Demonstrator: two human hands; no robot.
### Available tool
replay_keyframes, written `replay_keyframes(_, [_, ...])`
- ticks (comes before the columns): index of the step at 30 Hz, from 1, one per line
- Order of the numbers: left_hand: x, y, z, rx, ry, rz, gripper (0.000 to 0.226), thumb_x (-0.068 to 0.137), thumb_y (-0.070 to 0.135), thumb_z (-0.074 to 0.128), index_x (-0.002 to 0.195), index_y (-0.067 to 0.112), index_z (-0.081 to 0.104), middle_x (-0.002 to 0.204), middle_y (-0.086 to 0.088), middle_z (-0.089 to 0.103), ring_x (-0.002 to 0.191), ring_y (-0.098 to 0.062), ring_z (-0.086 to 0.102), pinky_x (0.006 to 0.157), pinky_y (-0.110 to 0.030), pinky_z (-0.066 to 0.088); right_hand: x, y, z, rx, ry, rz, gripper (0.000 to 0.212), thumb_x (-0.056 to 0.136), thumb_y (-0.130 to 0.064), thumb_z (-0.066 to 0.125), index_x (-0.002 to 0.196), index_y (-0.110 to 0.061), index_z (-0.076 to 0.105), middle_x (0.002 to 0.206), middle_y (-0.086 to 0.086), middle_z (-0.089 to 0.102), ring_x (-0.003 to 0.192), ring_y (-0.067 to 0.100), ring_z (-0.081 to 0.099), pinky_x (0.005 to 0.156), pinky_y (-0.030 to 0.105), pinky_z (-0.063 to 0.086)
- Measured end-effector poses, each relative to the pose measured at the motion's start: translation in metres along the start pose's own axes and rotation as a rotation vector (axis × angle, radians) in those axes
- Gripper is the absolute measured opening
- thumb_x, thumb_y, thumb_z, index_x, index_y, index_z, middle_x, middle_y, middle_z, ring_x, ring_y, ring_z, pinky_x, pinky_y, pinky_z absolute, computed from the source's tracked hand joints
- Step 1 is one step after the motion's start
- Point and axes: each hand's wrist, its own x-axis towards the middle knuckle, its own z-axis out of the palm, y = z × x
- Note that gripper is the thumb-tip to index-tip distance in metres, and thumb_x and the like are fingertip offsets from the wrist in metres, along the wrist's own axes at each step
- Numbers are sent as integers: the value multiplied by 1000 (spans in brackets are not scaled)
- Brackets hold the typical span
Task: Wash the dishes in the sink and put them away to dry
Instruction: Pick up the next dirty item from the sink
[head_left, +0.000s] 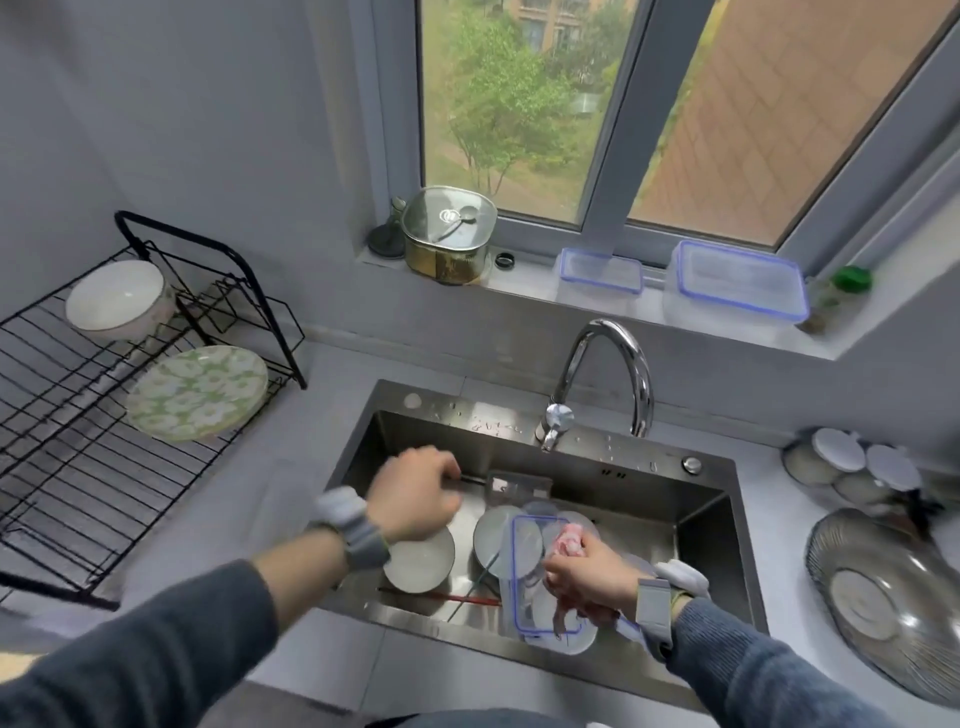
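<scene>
- The left hand (415, 493) hovers over the sink (717, 499) at 9 o'clock; its grip is curled, blurred, and I cannot tell if it holds something.
- The right hand (587, 577) pinches a pink cloth (566, 540) over a clear lid with blue rim (519, 582).
- A white bowl (421, 564), a grey plate (493, 535) and red chopsticks (441, 596) lie in the sink.
- The rack (62, 415) at 10 o'clock carries a bowl (117, 299) and a floral plate (197, 392).

Brushed steel sink (717, 499); glossy chrome tap (618, 358); matt black wire rack (78, 405); clear plastic lid (524, 582).
</scene>
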Motion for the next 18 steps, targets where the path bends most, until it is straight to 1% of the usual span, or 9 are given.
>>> replay_keyframes(2, [-2, 18, 44, -35, -159, -40, 37, 87, 42, 62, 121, 30, 66, 125, 7, 66, 117, -18, 62, 97, -30, 49, -3, 13, 0, 14, 3, 47, 20, 93, -13, 60, 78, -12, 47, 59, 11, 52, 39, 20, 46, 37, 22, 36])
replay_keyframes(5, [1, 41, 104, -141, -400, -144, 30, 85, 34, 62, 112, 22, 66, 118, -2, 70, 107, -23, 66, 86, -28, 52, 3, 44, -2, 2, 21, 126, 20, 91, -12, 59, 74, -14, 49, 57, 5, 53, 42, 16, 48, 41, 22, 37])
replay_keyframes(6, [2, 45, 118, -161, -463, -186, 26, 85, 33, 61, 109, 22, 64, 114, -3, 70, 106, -24, 66, 85, -29, 53, 6, 57, -1, 24, 17, 153, 18, 90, -12, 61, 77, -16, 49, 58, 4, 52, 42, 13, 48, 42, 21, 37])
replay_keyframes(8, [3, 53, 140, -180, -558, -255, 25, 89, 34, 58, 110, 20, 61, 114, -6, 69, 108, -28, 66, 87, -31, 52, 15, 83, 2, 91, 2, 203, 19, 80, -23, 66, 88, -24, 48, 65, 1, 53, 40, 9, 50, 43, 20, 39])
replay_keyframes(10, [6, 55, 158, -180, -605, -323, 37, 93, 37, 54, 121, 12, 59, 123, -11, 68, 113, -31, 64, 90, -31, 51, 23, 106, 1, 109, -12, 232, 22, 80, -28, 64, 93, -31, 47, 70, -2, 55, 41, 6, 52, 42, 18, 41])
replay_keyframes(12, [10, 56, 172, -192, -623, -383, 46, 94, 37, 52, 129, 8, 56, 128, -14, 66, 115, -32, 64, 92, -32, 51, 15, 102, -1, 81, 3, 276, 19, 89, -25, 62, 97, -31, 47, 71, -4, 54, 41, 4, 51, 41, 17, 41])
replay_keyframes(15, [19, 58, 188, -241, -627, -480, 55, 95, 35, 54, 140, 4, 44, 131, -15, 63, 118, -31, 62, 90, -31, 48, 17, 100, -6, -3, 21, 301, 24, 97, -26, 58, 117, -30, 45, 77, -3, 56, 50, 6, 50, 43, 17, 39])
replay_keyframes(16, [20, 59, 190, -250, -635, -514, 60, 96, 34, 55, 144, 3, 37, 134, -16, 61, 122, -31, 60, 90, -30, 46, 19, 99, -8, -23, 20, 299, 29, 98, -26, 57, 125, -29, 47, 85, 1, 61, 56, 9, 52, 48, 18, 41])
replay_keyframes(18, [22, 61, 195, -273, -636, -570, 70, 95, 31, 58, 150, 2, 27, 140, -17, 56, 127, -31, 56, 93, -31, 45, 27, 105, -10, -74, 22, 305, 46, 98, -27, 58, 142, -19, 47, 115, 13, 68, 75, 19, 56, 67, 23, 46])
